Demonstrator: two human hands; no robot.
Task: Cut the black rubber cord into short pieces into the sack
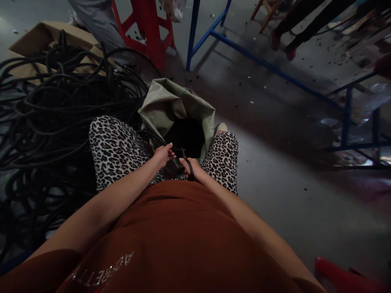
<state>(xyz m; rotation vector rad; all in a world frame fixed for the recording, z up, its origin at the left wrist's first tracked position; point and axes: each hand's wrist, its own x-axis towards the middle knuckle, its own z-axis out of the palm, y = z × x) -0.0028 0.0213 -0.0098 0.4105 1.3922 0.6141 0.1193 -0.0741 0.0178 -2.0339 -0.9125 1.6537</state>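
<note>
My left hand (165, 155) is closed around a black rubber cord (152, 135), which comes in from the left over my knee. Just to its right, my right hand (193, 167) grips a pair of scissors (190, 167) by the black handles, with the blades pointing up and away from me. Both hands are low between my knees, at the near rim of an open greenish woven sack (159, 103). The sack's inside is dark, so its contents cannot be made out. Where the cord ends past my left fingers is hard to see.
A large tangle of black cord (61, 106) lies to the left, partly over an open cardboard box (30, 38). Ahead stand a red plastic stool (146, 36) and a blue metal frame (244, 53). Another person's legs (302, 20) are at the upper right. Small scraps dot the floor.
</note>
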